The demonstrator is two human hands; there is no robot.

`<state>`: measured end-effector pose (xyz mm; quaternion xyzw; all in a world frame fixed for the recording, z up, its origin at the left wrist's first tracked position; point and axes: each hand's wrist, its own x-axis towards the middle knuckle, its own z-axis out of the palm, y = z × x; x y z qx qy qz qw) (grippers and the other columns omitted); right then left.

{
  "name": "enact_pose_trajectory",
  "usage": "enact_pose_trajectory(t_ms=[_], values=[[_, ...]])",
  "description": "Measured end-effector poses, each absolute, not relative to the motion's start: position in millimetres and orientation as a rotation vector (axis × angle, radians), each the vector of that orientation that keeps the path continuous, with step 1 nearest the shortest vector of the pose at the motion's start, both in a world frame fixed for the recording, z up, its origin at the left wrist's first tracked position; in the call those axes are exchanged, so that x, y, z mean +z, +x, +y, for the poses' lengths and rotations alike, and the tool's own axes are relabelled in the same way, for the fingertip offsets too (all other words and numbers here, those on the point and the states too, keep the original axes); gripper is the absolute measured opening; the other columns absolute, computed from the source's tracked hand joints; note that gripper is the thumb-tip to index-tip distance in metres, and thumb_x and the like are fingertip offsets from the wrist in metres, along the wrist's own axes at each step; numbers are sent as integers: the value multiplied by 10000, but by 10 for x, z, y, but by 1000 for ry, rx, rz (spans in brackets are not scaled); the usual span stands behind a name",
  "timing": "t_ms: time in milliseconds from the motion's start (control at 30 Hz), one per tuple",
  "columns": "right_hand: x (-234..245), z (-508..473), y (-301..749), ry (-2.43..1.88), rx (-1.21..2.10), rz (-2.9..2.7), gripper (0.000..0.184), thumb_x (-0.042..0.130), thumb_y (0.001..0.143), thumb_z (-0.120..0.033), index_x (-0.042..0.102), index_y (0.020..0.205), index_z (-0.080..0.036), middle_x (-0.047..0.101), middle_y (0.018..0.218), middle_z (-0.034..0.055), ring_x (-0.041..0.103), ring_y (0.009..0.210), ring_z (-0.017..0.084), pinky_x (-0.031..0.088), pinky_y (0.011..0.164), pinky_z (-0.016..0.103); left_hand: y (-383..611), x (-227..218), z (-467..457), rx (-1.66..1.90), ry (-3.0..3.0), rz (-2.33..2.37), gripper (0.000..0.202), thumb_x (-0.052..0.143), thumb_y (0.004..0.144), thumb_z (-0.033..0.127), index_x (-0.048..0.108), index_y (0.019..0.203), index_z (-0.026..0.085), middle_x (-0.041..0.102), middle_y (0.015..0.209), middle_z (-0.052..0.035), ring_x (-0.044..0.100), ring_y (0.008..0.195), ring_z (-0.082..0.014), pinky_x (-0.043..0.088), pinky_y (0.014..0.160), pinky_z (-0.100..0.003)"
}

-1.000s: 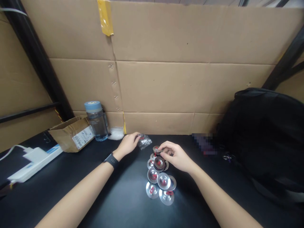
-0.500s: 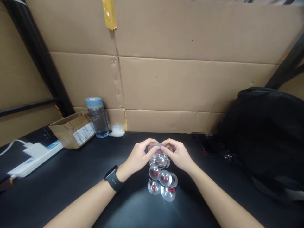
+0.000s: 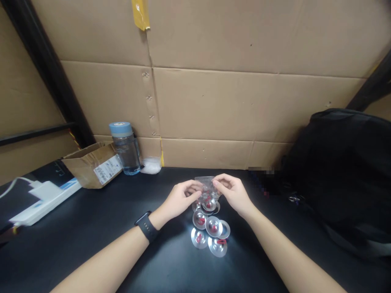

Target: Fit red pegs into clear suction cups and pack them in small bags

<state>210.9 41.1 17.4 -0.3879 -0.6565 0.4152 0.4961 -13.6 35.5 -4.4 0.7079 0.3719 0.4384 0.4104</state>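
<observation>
Head view: open black desk (image 3: 91,211) left of the hands; left hand (image 3: 180,199) and right hand (image 3: 233,193) pinch fingers on a clear bag (image 3: 207,184), held upright above the metal discs (image 3: 210,234).

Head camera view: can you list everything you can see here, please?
small clear plastic bag: one, see-through, pinched between both hands
shiny round metal discs with red centres: about seven, silver, clustered on tabletop under the hands
clear water bottle with blue lid: one, back left by the wall
open brown cardboard box with white label: one, left of bottle
white power strip: one, far left
crumpled white plastic: one clump, right of bottle
black backpack: one, right side
black tabletop: one, under everything
brown cardboard wall: one, behind tabletop
black wristwatch: one, left wrist
left hand: one, bare, grip on bag
right hand: one, bare, grip on bag
</observation>
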Motion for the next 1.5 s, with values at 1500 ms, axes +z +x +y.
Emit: enact_pose_trajectory(t_ms=[1500], values=[[151, 343, 1986, -903, 1223, -1448, 431, 795, 815, -376, 570, 1153, -232, 696, 925, 37, 665, 821, 176, 517, 670, 279, -479, 257, 357, 1171, 3078, 1301, 172, 514, 970, 144, 677, 947, 195, 750, 997, -63, 638, 853, -196, 384, 764, -355]])
